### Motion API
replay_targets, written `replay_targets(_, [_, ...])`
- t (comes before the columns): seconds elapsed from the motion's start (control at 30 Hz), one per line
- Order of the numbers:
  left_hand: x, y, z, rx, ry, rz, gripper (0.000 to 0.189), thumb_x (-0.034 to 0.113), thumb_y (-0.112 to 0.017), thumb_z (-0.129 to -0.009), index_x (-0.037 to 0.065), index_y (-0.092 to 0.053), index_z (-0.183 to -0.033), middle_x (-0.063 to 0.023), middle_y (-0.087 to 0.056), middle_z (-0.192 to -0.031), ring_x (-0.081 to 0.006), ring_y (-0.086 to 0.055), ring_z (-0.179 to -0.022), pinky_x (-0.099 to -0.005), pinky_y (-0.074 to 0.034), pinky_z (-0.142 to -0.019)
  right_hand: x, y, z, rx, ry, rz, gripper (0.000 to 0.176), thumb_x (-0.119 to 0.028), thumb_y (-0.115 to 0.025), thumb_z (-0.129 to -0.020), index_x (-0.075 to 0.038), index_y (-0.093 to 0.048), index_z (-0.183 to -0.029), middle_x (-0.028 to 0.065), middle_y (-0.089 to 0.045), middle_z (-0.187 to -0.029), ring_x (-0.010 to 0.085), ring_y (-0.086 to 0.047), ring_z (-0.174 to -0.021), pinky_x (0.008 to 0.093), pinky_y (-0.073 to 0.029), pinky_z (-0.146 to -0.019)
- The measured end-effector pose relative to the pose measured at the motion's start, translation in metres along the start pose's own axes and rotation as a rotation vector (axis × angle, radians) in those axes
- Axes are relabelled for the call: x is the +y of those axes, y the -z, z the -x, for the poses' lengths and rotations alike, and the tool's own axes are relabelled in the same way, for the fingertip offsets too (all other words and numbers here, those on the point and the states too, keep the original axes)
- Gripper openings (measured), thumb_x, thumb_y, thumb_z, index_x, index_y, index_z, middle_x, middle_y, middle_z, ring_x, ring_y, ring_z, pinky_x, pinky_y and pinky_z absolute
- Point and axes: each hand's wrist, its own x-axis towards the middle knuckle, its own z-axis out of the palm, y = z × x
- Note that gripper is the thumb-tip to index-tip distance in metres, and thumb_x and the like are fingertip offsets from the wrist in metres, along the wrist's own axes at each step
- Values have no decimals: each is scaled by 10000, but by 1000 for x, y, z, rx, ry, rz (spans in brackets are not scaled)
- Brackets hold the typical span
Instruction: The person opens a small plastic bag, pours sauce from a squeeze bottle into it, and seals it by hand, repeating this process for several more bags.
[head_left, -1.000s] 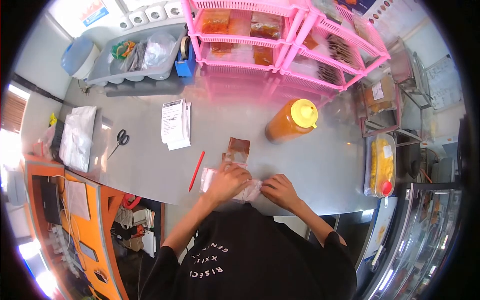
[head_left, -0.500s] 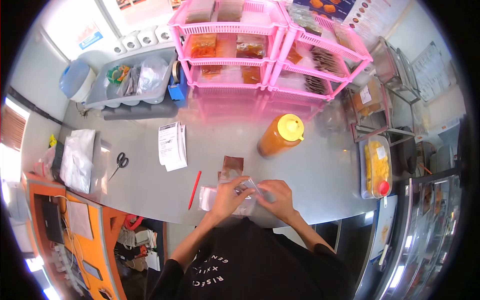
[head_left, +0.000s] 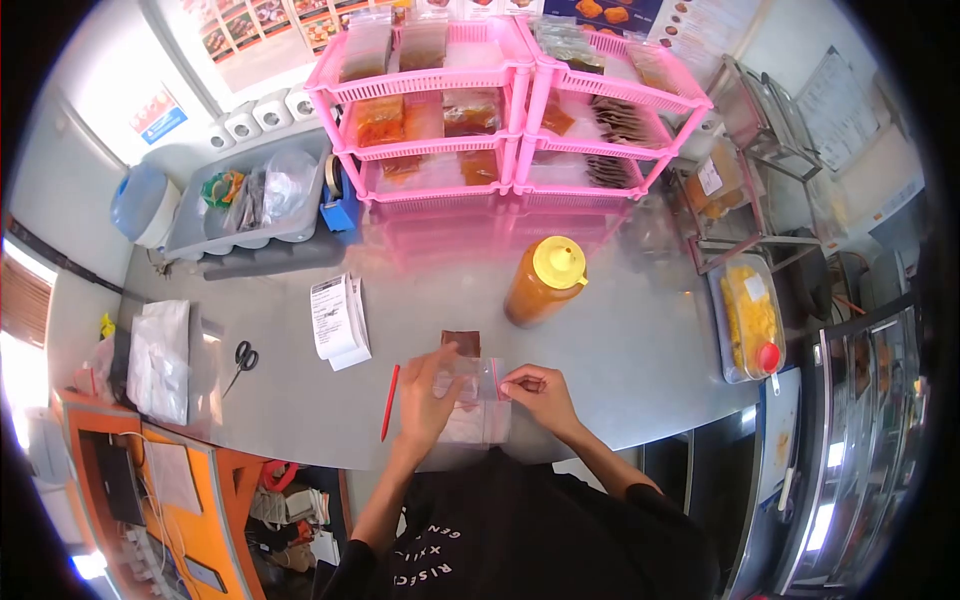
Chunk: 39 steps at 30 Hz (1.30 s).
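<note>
In the head view, my right hand (head_left: 543,400) pinches the edge of a clear zip bag (head_left: 491,371) with a reddish strip along its side. My left hand (head_left: 428,405) is over the bag's left part, fingers stretched out and slightly blurred, holding nothing I can see. More clear zip bags (head_left: 470,426) lie under and in front of the hands at the table's near edge. Just beyond my left fingertips lies a filled brown sachet (head_left: 463,341), partly covered by the fingers. A red pen (head_left: 390,402) lies left of my left hand.
A squeeze bottle (head_left: 545,284) with a yellow cap stands beyond my right hand. Paper slips (head_left: 341,320) and scissors (head_left: 241,365) lie to the left. Pink tiered racks (head_left: 430,150) with sachets stand at the back. A yellow-filled container (head_left: 748,318) is at right.
My left hand has let go of the bag and opened, moving left. My right hand keeps its pinch, and the bag now lies flatter. The view has shifted slightly.
</note>
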Motion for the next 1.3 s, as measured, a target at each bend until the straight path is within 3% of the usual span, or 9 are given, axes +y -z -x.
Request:
replay_targets(0.1, [28,2,-1,167,36,-142,317,84,-744,-716,44,-662,-1019,-115,-655,-980,-275,-601,-907,-364,-477,-785,-11,-2,-1,68,38,129,85,-61,-671,-839,8,-648,-882,48,-673,-810,95,-625,-734,247,-510,-684])
replay_targets(0.4, [15,-19,12,-255,284,396,181,169,-674,-844,26,-675,-955,-135,-664,-832,-239,-653,-699,-327,-511,-635,-28,-18,-2,25,172,388,96,-46,-694,-809,6,-614,-810,42,-649,-763,81,-612,-703,250,-497,-630])
replay_targets(0.6, [17,-12,5,-317,157,209,120,135,-635,-836,26,-648,-786,-106,-619,-707,-261,-618,-640,-358,-477,-588,-19,-12,-5,-156,-95,-134,119,-125,-628,-858,-14,-589,-837,14,-579,-708,50,-542,-668,243,-462,-609])
replay_targets(0.7, [21,-11,4,-312,-37,29,172,136,-656,-797,40,-587,-672,-77,-572,-632,-241,-554,-570,-356,-381,-604,-11,-9,-5,-141,-34,303,140,-180,-592,-861,-49,-587,-812,21,-577,-729,106,-559,-667,279,-458,-576])
replay_targets(0.8, [22,-11,5,-278,-76,-109,172,145,-675,-746,63,-566,-641,-52,-592,-640,-235,-559,-569,-370,-361,-626,-23,-19,-3,2,299,881,112,-170,-588,-815,-63,-566,-787,49,-581,-756,209,-584,-676,351,-463,-564])
replay_targets(0.9, [23,3,-2,-213,31,-306,185,168,-660,-738,74,-585,-597,-58,-608,-648,-229,-580,-561,-388,-403,-737,-48,-20,-7,178,376,1134,125,-167,-584,-788,-55,-537,-761,79,-568,-748,292,-570,-675,400,-462,-569])
replay_targets(1.0, [28,12,-8,-352,119,-315,132,202,-701,-719,97,-623,-742,-26,-624,-659,-229,-609,-727,-377,-385,-785,-59,-23,-9,129,313,1061,138,-159,-579,-782,-46,-510,-740,77,-562,-735,289,-576,-678,407,-454,-559])
replay_targets(1.2, [43,20,-23,-232,-322,-29,736,310,-812,-629,97,-466,-1242,-127,-547,-1151,-297,-480,-1103,-458,-362,-900,-63,-9,-15,-154,84,475,144,-114,-572,-836,-39,-493,-741,-5,-472,-650,74,-463,-575,265,-361,-513])
replay_targets(1.3, [35,0,-9,-328,-193,104,789,292,-818,-619,51,-435,-1265,-170,-452,-1189,-316,-499,-1030,-474,-372,-907,-65,-5,-12,-238,22,308,163,-124,-576,-845,-10,-504,-752,2,-441,-625,69,-398,-592,264,-356,-536])
